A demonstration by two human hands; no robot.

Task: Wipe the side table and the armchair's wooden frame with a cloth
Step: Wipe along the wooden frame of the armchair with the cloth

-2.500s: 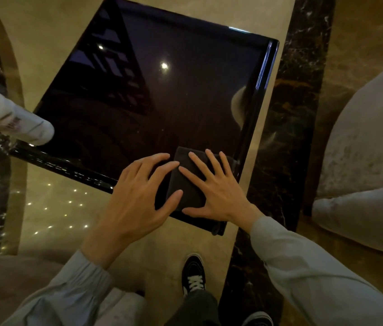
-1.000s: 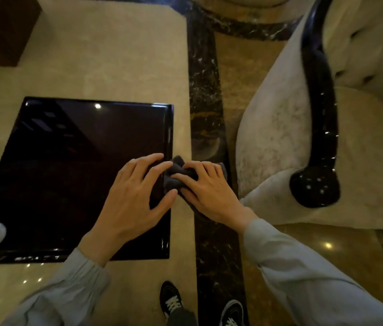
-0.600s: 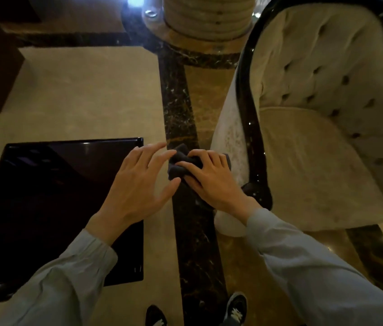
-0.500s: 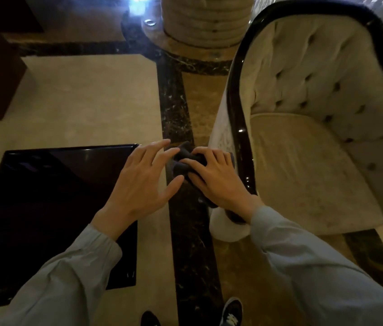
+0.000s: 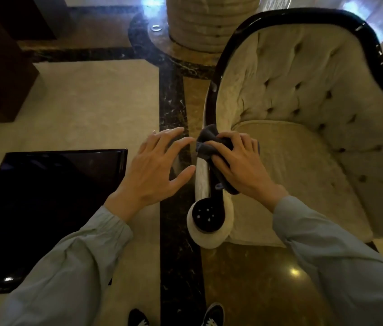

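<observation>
The right hand [image 5: 240, 165] presses a dark cloth [image 5: 209, 143] onto the black wooden frame [image 5: 217, 182] along the armchair's [image 5: 303, 114] near arm, fingers curled over it, the cloth bunched under the palm and fingertips. The left hand [image 5: 155, 168] hovers just beside it, fingers spread, holding nothing. The dark glossy side table [image 5: 44, 196] stands to the left

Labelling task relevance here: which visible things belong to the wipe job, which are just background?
Job: cloth under the right hand; armchair's wooden frame; side table; left hand, open, beside the arm.

Background: column base; dark cabinet; shoes.
</observation>
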